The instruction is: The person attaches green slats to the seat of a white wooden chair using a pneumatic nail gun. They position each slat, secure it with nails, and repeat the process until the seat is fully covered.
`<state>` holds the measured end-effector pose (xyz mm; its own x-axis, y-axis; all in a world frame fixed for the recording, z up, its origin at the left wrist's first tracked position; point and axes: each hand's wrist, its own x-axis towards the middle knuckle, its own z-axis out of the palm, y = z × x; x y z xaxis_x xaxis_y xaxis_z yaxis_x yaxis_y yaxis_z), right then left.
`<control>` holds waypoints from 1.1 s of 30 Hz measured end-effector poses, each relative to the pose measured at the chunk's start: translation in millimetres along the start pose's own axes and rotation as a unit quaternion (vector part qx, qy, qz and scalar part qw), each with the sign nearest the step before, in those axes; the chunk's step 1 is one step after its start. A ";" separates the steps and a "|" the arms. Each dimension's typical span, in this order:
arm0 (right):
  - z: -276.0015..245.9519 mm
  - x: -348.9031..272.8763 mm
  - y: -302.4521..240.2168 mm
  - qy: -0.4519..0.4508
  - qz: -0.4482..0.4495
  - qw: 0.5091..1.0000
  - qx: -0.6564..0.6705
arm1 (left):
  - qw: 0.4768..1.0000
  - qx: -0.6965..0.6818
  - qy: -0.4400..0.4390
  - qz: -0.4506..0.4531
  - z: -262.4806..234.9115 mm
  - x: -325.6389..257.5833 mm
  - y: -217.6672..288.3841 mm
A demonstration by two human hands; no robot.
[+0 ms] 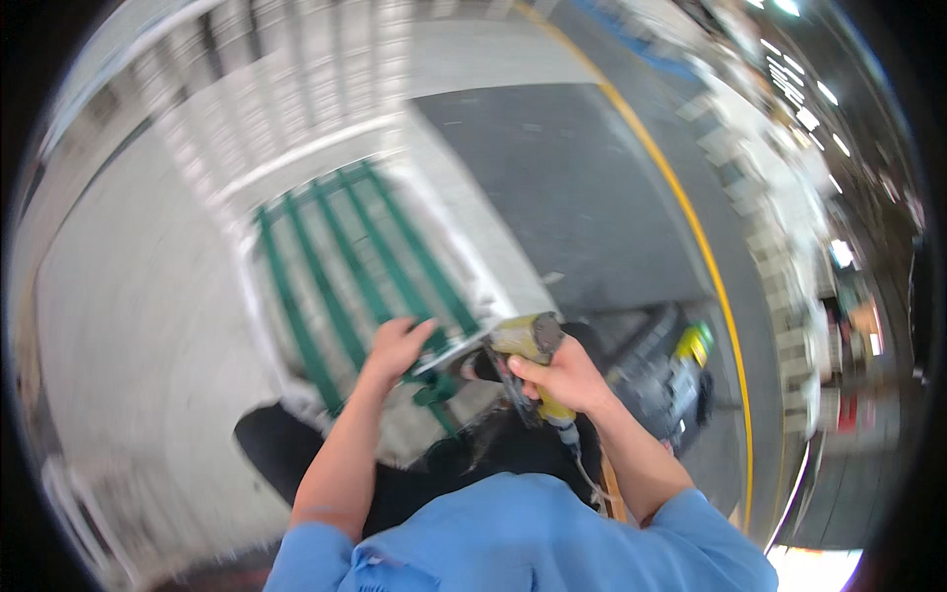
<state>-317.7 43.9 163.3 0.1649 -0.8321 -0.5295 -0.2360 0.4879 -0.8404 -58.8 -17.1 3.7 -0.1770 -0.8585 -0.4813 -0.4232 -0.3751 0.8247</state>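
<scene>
The frame was motion-blurred, so fine detail could not be read. The right hand (562, 377) was clenched in a full grip around a yellow power tool (528, 340), its nose turned toward the near corner of a pale frame with green slats (345, 266) that lay flat on the pale surface in front of the person. The left hand (395, 347) rested spread and released on that corner, pressing down on the slats rather than grasping them. By my judgement the step wanted the frame pinned firmly, the left fingers well clear of the tool's nose, and the tool held square to the joint. A second yellow-and-black machine (681, 380) stood on the dark floor (552, 187) to the right. A yellow floor line (691, 222) curved along beyond it. No packages or legible labels showed.
</scene>
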 end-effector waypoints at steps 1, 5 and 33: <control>-18.9 -16.4 1.6 0.045 -0.018 0.999 0.015 | 0.996 0.049 0.033 0.060 6.1 -2.7 1.5; -112.2 -90.1 23.2 0.238 -0.007 0.971 0.004 | 0.955 0.239 0.108 0.136 37.1 -34.1 5.3; -260.7 -271.1 285.3 0.408 0.395 0.776 -0.275 | 0.934 0.306 0.171 0.071 67.3 -55.4 3.6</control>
<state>-679.3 340.0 97.4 -0.8476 -0.3291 -0.4161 -0.3642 0.9313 0.0051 -110.3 52.6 13.3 -0.0202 -0.9852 -0.1702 -0.8646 -0.0683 0.4979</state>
